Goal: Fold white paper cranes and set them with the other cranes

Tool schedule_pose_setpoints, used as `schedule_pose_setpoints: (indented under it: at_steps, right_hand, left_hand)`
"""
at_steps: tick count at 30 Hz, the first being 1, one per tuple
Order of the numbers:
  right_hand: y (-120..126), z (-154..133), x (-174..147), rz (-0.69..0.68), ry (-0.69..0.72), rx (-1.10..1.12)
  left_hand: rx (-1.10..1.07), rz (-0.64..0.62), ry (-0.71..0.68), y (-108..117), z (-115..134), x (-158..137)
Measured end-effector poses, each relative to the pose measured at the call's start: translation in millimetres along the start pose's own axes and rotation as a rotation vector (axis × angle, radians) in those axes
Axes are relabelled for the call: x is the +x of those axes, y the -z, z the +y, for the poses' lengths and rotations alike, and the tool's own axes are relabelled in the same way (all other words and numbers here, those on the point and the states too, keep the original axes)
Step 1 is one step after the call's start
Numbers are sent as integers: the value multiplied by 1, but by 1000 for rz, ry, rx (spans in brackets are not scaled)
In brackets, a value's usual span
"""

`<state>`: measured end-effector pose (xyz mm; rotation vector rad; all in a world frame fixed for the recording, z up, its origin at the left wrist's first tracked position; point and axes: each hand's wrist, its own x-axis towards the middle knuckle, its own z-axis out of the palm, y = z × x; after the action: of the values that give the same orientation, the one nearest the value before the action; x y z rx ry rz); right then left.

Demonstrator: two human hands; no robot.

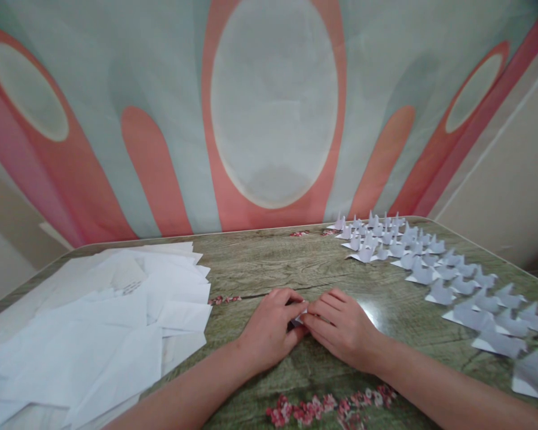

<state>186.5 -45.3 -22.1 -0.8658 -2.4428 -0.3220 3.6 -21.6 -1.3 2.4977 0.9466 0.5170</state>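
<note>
My left hand (269, 325) and my right hand (343, 325) meet at the middle of the table, fingers pressed down on a small folded white paper piece (299, 317). Only a sliver of the paper shows between the fingertips; the rest is hidden under both hands. Both hands rest on the wood-patterned tabletop (269, 266).
A loose heap of white paper sheets (98, 328) covers the table's left side. Several folded white paper birds (430, 272) stand in rows along the right side, up to the table's edge. A patterned cloth (273, 107) hangs behind the table.
</note>
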Motion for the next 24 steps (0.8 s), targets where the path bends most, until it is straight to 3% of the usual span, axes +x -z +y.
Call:
schedule_pose_setpoints:
  at_steps: [11,13,19,24]
  right_hand:
    - [7,-6,4,23,15,48]
    - [8,-6,4,36,-43,93]
    - [7,6,-1,60,-418,228]
    - [3,12,-5,-22,-466,304]
  left_hand:
    - [22,-11,-9,0,1,0]
    - [15,-6,-8,1,2,0]
    - [47,-35,-12,4,3,-1]
    - [150,-69,-23,3,7,-4]
